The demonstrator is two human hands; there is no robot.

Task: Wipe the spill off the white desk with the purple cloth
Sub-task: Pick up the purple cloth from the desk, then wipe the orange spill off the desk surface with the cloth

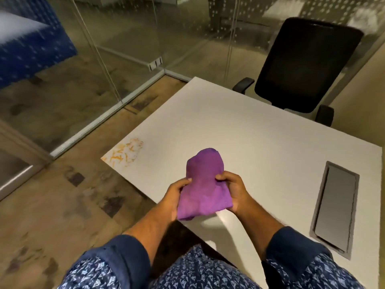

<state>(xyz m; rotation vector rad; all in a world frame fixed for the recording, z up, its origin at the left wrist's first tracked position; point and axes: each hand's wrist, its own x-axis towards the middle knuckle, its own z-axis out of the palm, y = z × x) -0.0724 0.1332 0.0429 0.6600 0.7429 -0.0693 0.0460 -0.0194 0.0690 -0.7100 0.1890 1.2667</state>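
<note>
Both hands, left (174,197) and right (233,190), grip purple cloth (203,184) | bunched, apparently dry | orange spill (125,153) unwiped

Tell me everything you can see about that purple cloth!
The purple cloth is a soft, fuzzy-looking rag, plain violet with no pattern. It is bunched and folded into a lump, rounded at the far end, with a stitched hem at the near right corner. The left hand and right hand grip it from either side, holding it above the white desk. It looks clean and sits apart from the orange spill.
</note>
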